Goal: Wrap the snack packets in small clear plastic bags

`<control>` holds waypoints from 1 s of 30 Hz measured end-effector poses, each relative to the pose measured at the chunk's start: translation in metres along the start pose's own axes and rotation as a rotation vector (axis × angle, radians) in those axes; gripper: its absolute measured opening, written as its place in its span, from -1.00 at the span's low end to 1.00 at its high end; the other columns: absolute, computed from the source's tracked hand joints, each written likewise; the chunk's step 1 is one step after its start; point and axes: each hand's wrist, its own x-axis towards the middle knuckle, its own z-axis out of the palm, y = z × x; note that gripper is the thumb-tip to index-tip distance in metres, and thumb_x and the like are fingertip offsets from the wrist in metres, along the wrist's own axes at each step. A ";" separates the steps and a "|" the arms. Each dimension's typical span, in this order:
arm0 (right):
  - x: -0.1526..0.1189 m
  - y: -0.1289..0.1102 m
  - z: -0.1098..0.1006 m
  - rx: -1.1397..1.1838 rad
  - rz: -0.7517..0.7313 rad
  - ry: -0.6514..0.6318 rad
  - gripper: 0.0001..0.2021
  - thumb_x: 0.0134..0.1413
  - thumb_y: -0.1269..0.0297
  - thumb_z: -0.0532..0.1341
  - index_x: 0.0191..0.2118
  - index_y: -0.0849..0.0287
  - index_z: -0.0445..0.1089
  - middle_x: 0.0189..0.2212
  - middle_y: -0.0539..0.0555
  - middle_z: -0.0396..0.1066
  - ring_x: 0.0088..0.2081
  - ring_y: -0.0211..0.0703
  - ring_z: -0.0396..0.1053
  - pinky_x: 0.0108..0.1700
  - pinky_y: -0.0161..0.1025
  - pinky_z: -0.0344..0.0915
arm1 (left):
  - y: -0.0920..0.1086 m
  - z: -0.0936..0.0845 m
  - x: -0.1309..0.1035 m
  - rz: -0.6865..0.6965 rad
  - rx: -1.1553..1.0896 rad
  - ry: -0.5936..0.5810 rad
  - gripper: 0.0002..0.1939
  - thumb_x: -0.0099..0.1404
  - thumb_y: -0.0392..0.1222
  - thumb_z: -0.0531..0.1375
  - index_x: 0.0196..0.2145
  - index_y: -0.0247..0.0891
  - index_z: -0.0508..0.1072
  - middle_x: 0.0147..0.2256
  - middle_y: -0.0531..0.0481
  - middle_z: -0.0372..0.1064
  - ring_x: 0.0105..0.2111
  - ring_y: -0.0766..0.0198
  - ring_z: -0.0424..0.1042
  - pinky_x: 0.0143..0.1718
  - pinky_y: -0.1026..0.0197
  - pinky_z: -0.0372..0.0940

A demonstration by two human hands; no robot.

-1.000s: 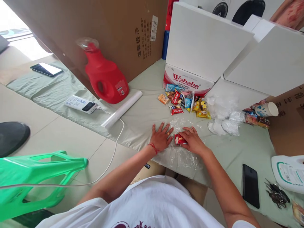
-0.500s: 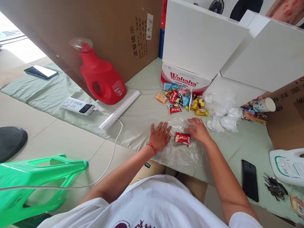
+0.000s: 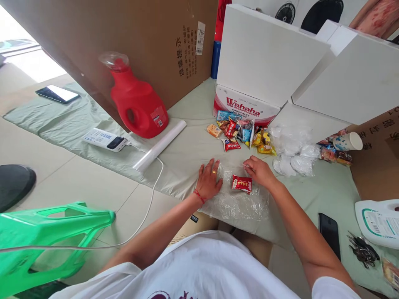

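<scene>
We have our left hand [image 3: 208,180] laid palm down, fingers a little apart and nearly straight, on the left side of a sheet of clear film [image 3: 238,206] by the near edge of the table [image 3: 296,199]. It presses on the sheet and grips nothing. Our right hand [image 3: 257,169] is drawn nearly closed, thumb and fingertips pinching the far right part of the film.

Between our hands, slightly nearer to us, a red packet [image 3: 242,184] lies flat on the film, touching neither hand.

Toward the far edge, we see a heap of wrapped snacks [image 3: 246,132] against a Wahaha carton [image 3: 243,109], with a small orange packet [image 3: 214,130] just to its left. Crumpled clear-wrapped bundles [image 3: 304,164] sit to the right of the heap, and beyond them a paper cup [image 3: 348,141] lies tipped on its side.

On our left, a roll of film [image 3: 159,145] lies slantwise near a red jug [image 3: 137,104] and a white power bank [image 3: 104,139] with its cable plugged in. Toward the table's near right corner, we have a black phone [image 3: 329,233], a bunch of keys [image 3: 363,251] and a white bottle [image 3: 380,222].
</scene>
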 end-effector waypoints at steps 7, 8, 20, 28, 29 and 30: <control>-0.060 -0.033 0.010 0.105 -0.118 -0.114 -0.60 0.41 0.24 0.00 0.15 -0.03 0.51 -0.24 0.10 0.42 -0.21 -0.09 0.34 -0.13 -0.21 0.31 | -0.002 -0.002 0.006 -0.055 -0.121 0.004 -0.16 0.19 -0.16 0.23 0.39 -0.35 0.14 0.24 -0.32 0.33 0.24 -0.09 0.28 0.32 -0.12 0.08; -0.064 -0.034 0.015 0.133 -0.130 -0.131 -0.60 0.41 0.25 0.01 0.16 -0.05 0.50 -0.18 0.11 0.45 -0.15 -0.07 0.36 -0.08 -0.18 0.33 | -0.003 -0.004 0.008 -0.055 -0.144 -0.018 -0.30 0.19 -0.19 0.22 0.30 -0.29 0.31 0.14 -0.26 0.43 0.18 -0.07 0.33 0.27 -0.12 0.13; -0.074 -0.030 0.048 0.145 -0.167 -0.098 -0.57 0.35 0.36 0.04 0.16 -0.04 0.52 -0.20 0.13 0.39 -0.13 -0.02 0.33 -0.01 -0.06 0.34 | -0.020 -0.057 0.005 -0.164 -0.346 0.243 -0.70 0.12 -0.45 0.00 -0.36 -0.21 0.47 -0.17 -0.12 0.45 -0.03 0.09 0.39 0.09 0.02 0.31; -0.087 -0.032 0.034 0.254 -0.212 -0.050 -0.61 0.36 0.34 0.08 0.19 -0.03 0.47 0.05 0.19 0.40 0.09 0.02 0.33 0.12 0.02 0.35 | 0.057 -0.054 0.032 0.708 -0.036 -0.393 -0.68 0.42 -0.24 0.09 0.01 -0.07 0.58 -0.13 -0.14 0.49 -0.08 0.07 0.37 -0.07 0.05 0.22; -0.096 -0.033 0.033 0.269 -0.206 -0.029 -0.61 0.36 0.33 0.09 0.21 -0.03 0.45 0.07 0.19 0.40 0.10 0.02 0.33 0.13 0.03 0.36 | 0.059 -0.048 0.034 0.707 0.014 -0.414 -0.69 0.43 -0.22 0.10 -0.01 -0.06 0.59 -0.14 -0.14 0.48 -0.11 0.06 0.36 -0.10 0.05 0.20; -0.105 -0.033 0.033 0.277 -0.190 0.002 -0.61 0.36 0.31 0.10 0.22 -0.03 0.44 0.08 0.20 0.39 0.10 0.03 0.34 0.12 0.05 0.37 | 0.058 -0.042 0.035 0.702 0.048 -0.423 -0.69 0.45 -0.20 0.09 -0.01 -0.04 0.60 -0.15 -0.14 0.47 -0.12 0.06 0.36 -0.12 0.05 0.17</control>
